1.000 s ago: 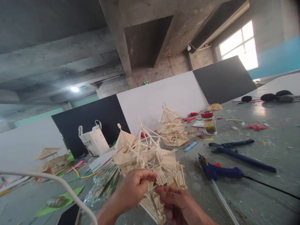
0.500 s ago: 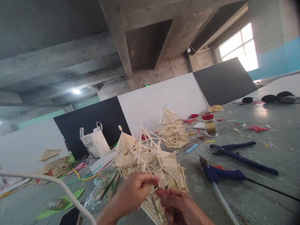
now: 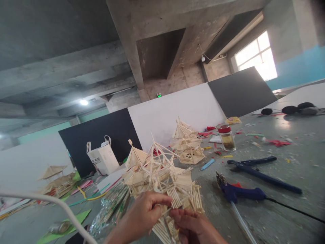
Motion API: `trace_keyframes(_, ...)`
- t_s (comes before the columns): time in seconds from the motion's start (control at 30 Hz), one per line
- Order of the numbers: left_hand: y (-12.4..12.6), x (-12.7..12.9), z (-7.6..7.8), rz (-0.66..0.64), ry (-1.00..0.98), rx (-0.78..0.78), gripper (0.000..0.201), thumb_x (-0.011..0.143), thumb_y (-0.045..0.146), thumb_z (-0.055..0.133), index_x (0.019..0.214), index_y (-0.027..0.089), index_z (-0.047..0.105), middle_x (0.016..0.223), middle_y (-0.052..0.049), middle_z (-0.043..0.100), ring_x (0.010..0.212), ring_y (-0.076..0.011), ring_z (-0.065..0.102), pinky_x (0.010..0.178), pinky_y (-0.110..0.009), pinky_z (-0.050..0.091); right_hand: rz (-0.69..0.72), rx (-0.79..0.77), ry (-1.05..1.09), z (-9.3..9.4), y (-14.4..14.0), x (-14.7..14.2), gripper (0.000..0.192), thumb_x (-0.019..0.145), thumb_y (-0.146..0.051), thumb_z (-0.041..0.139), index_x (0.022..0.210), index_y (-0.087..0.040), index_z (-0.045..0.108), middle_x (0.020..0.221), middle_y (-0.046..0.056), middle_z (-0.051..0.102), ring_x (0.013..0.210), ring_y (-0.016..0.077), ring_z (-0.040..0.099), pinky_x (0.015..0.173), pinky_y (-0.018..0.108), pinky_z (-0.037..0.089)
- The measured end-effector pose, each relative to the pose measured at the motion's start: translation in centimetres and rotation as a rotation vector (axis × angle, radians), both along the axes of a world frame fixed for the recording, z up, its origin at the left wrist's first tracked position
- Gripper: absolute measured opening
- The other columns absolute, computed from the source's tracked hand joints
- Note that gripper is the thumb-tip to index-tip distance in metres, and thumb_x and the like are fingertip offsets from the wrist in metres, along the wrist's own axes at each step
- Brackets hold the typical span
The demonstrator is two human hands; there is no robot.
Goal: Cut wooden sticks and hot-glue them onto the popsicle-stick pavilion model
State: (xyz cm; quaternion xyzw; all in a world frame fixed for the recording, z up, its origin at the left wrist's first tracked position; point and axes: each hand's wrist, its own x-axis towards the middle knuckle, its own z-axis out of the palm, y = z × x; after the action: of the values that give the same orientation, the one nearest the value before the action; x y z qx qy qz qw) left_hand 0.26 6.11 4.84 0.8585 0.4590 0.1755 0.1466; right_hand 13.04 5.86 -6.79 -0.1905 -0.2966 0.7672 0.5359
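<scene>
Low in the middle of the frame I have my left hand (image 3: 144, 215) and right hand (image 3: 191, 225) closed in a pinch on the stick model (image 3: 165, 176) — fingertips meeting on its lower edge. Just right of it the blue glue gun (image 3: 240, 193) lies on the table (image 3: 291, 162), untouched.

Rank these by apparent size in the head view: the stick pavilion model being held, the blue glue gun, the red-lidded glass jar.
1. Stick pavilion model, though nearest the camera, so partly unsure.
2. Blue glue gun.
3. Red-lidded glass jar, farther off.
</scene>
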Motion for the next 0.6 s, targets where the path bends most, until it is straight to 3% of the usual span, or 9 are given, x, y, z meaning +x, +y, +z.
trace_keyframes(0.13, -0.2, 0.2, 0.1, 0.007, 0.016, -0.023, 0.039, 0.068, 0.015, 0.04, 0.092, 0.022, 0.069, 0.075, -0.001, 0.07, 0.068, -0.0141, 0.058, 0.055, -0.019, 0.043, 0.023, -0.042, -0.001, 0.0, -0.2, 0.0, 0.038, 0.048, -0.036, 0.076, 0.074, -0.014, 0.06, 0.049, -0.008, 0.051, 0.03, 0.0028, 0.043, 0.031, 0.015, 0.029)
trace_keyframes(0.37, 0.2, -0.3, -0.3, -0.038, 0.04, -0.024, 0.042, 0.069, 0.012, 0.037, 0.096, 0.022, 0.067, 0.087, -0.001, 0.069, 0.067, -0.0115, 0.055, 0.059, -0.02, 0.041, 0.013, -0.104, -0.026, 0.7, -0.9, 0.2, 0.039, 0.049, -0.035, 0.076, 0.076, -0.014, 0.059, 0.05, -0.007, 0.05, 0.03, 0.0027, 0.04, 0.028, 0.016, 0.027)
trace_keyframes(0.6, -1.5, -0.6, 0.3, -0.02, 0.028, -0.01, 0.041, 0.07, 0.014, 0.039, 0.098, 0.023, 0.067, 0.077, -0.001, 0.069, 0.05, -0.009, 0.048, 0.051, -0.02, 0.038, 0.091, -0.096, -0.05, 1.1, -1.8, 0.3, 0.025, 0.061, -0.037, 0.067, 0.059, -0.015, 0.055, 0.037, -0.007, 0.043, 0.03, 0.003, 0.037, 0.032, 0.015, 0.026)
